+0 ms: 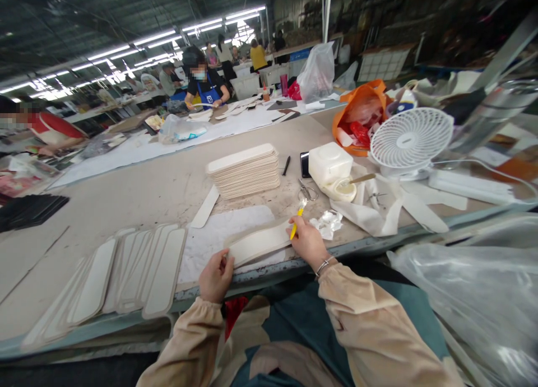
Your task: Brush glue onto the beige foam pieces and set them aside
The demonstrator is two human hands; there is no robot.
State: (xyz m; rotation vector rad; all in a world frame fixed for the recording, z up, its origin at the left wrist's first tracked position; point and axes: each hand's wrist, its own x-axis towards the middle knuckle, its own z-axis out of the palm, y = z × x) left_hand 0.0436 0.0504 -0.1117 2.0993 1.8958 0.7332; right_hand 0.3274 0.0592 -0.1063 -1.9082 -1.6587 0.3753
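Observation:
My left hand (pixel 216 276) pinches the near left end of a long off-white strip (pixel 260 243) with rounded ends. The strip lies over a white sheet (pixel 244 219) at the table's front edge. A yellow-handled tool (pixel 296 223) is gripped in my right hand (pixel 309 242), which rests at the strip's right end; the tool's tip is too small to make out. Past the sheet stands a neat stack of similar strips (pixel 246 171). One loose strip (pixel 205 206) leans against its left side. More strips (pixel 130 266) lie fanned out to the left.
Scissors (pixel 308 192), crumpled white scraps (pixel 327 224), a white plastic container (pixel 330 163), a phone (pixel 305 164) and a black pen-like tool (pixel 286 166) lie right of the stack. Farther right stand a white fan (pixel 412 140) and an orange bag (pixel 361 115). A co-worker (pixel 205 87) works across the table.

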